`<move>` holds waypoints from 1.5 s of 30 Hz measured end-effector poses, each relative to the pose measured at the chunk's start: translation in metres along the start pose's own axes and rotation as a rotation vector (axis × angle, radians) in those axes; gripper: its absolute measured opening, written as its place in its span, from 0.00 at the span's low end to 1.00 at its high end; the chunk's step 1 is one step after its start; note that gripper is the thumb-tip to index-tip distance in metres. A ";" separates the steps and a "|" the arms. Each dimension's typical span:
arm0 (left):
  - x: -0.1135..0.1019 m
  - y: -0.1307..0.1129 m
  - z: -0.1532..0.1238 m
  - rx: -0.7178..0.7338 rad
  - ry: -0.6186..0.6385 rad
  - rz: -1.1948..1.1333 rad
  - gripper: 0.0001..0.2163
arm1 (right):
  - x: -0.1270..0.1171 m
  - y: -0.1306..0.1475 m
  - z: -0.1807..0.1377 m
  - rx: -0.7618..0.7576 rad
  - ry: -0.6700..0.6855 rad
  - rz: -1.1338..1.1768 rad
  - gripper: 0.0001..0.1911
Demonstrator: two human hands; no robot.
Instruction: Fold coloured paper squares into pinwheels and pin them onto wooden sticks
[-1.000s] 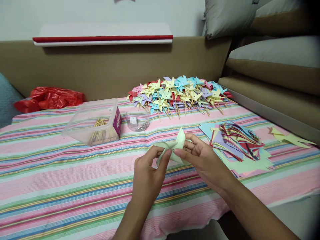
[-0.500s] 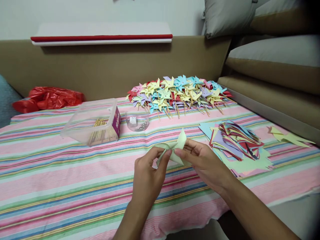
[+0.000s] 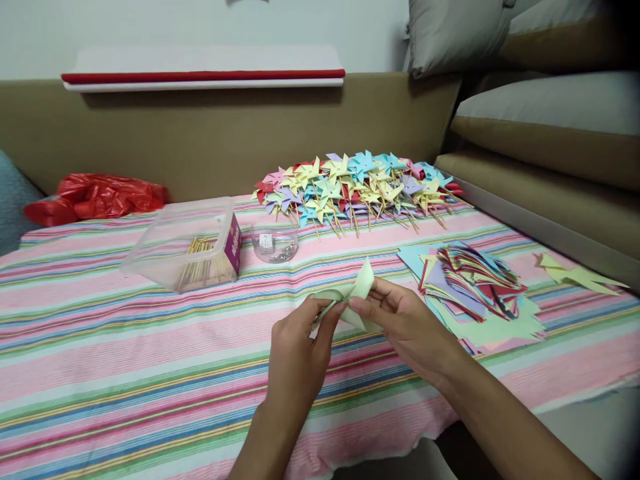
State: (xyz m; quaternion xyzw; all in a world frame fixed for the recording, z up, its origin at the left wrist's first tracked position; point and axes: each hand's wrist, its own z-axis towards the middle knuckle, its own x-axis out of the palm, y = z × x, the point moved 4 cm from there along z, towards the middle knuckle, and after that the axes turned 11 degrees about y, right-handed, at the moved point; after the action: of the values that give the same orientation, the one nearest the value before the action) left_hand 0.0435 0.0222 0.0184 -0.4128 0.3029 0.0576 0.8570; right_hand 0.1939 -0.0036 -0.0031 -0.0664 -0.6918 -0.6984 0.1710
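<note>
Both of my hands meet over the middle of the striped tablecloth (image 3: 125, 347). Between them is a pale green paper piece (image 3: 357, 292) with its flaps folded toward the centre, one point sticking up. My left hand (image 3: 295, 357) pinches its left side with thumb and forefinger. My right hand (image 3: 405, 323) pinches its right side, fingers curled round it. Just right of my hands lies a loose stack of cut coloured paper pieces (image 3: 470, 280).
A heap of finished paper pinwheels on sticks (image 3: 355, 183) lies at the back. A clear plastic box of wooden sticks (image 3: 193, 243) and a small clear cup of pins (image 3: 275, 241) stand left of centre. A red plastic bag (image 3: 95, 197) sits far left. Sofa cushions (image 3: 540, 113) rise on the right.
My left thumb and fingers have shifted slightly up along the green paper, pressing its flaps closer together. The view has barely moved.
</note>
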 end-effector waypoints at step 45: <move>-0.001 -0.005 -0.003 0.050 -0.013 0.023 0.07 | 0.001 -0.007 0.002 -0.017 0.059 -0.029 0.12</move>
State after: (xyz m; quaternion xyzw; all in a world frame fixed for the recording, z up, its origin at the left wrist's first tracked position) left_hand 0.0435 0.0170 0.0211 -0.3874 0.3032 0.0626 0.8684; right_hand 0.1906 -0.0018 -0.0090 -0.0372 -0.6813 -0.7085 0.1803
